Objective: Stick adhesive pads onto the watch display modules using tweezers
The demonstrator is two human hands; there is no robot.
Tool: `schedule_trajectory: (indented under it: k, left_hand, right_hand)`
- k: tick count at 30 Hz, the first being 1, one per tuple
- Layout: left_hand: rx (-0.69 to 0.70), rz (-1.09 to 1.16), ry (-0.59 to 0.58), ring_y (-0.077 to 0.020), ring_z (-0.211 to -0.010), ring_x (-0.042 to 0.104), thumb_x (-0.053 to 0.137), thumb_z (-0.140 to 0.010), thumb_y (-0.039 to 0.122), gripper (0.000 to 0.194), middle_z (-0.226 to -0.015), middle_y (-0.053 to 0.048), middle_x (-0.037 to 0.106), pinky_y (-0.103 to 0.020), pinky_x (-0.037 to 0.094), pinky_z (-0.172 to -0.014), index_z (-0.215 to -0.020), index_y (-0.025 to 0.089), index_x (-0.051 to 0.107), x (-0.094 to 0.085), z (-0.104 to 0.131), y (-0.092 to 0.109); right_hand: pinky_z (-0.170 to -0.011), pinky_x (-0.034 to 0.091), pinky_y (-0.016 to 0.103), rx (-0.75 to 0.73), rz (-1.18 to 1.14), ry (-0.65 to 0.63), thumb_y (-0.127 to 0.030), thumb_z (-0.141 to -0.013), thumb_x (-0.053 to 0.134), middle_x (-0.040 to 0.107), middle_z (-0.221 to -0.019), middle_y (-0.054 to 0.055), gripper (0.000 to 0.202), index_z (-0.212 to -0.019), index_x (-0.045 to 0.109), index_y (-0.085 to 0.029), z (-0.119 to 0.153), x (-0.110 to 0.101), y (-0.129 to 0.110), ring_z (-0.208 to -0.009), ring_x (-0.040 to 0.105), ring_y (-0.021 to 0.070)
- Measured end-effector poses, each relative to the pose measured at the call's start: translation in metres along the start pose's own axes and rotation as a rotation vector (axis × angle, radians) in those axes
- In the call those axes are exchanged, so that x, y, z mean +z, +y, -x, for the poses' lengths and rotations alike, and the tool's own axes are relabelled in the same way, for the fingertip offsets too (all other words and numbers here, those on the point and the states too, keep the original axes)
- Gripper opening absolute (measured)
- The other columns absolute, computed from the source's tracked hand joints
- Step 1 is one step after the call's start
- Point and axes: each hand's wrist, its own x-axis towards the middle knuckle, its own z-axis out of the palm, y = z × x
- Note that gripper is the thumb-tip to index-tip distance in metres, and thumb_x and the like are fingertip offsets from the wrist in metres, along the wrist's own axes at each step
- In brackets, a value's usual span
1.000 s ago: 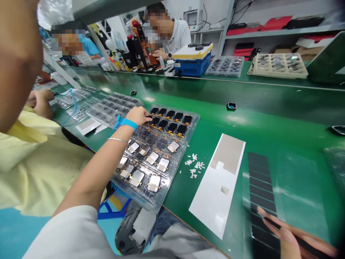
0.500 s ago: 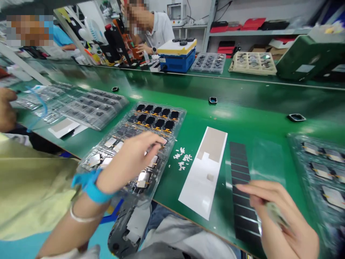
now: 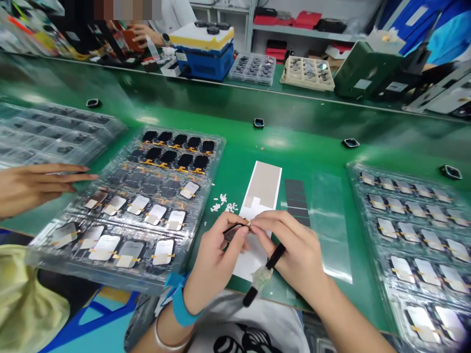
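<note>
My left hand (image 3: pixel 215 252) is closed, with a small dark watch screen (image 3: pixel 232 231) pinched between thumb and fingers. The fingertips of my right hand (image 3: pixel 300 247) meet at the orange ribbon end of that screen; what exactly they pinch is too small to make out. Tucked in the right hand is a black stick-like tool (image 3: pixel 275 256) wrapped in clear tape, slanting down from the palm. Both hands are above a white-and-beige backing sheet (image 3: pixel 265 182). A strip of black rectangles (image 3: pixel 296 198) lies just beyond the right hand, partly hidden by it.
On the left, a clear tray (image 3: pixel 106 277) holds several screens; a co-worker's hand (image 3: pixel 44 189) reaches over its edge. Another filled tray (image 3: pixel 364 245) is at right. White scraps (image 3: pixel 222 199), clear film (image 3: pixel 333 230) and small watch cases (image 3: pixel 259 122) lie on the green bench.
My left hand has moved from over the tray to the middle, now with a screen. My right hand came left from the black strip to meet it. The view turned right.
</note>
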Motion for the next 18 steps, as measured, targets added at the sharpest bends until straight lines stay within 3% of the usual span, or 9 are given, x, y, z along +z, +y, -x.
schedule_trajectory:
  k: [8,18]
  left_hand:
    - [-0.009,0.147,0.085,-0.0091,-0.055,0.062,0.06,-0.098,0.026,0.01,-0.068,0.004,0.064,-0.018,0.052,-0.056,-0.09,0.02,0.058,0.0056,-0.0024,-0.007]
    - [0.011,0.038,0.06,-0.0092,-0.064,0.063,0.06,-0.097,0.025,0.006,-0.077,0.003,0.066,-0.016,0.053,-0.06,-0.094,0.021,0.064,0.0004,0.0011,-0.0078]
  right_hand:
    - [-0.064,0.055,0.027,-0.088,0.11,-0.013,-0.008,-0.089,0.068,0.073,-0.096,0.007,0.022,-0.11,0.066,-0.014,0.0078,0.0015,0.0012,-0.078,0.068,0.0148]
    - [-0.066,0.054,0.026,-0.068,0.087,-0.073,-0.008,-0.094,0.061,0.072,-0.097,0.008,0.018,-0.111,0.065,-0.012,0.0056,0.0067,0.0006,-0.082,0.069,0.0145]
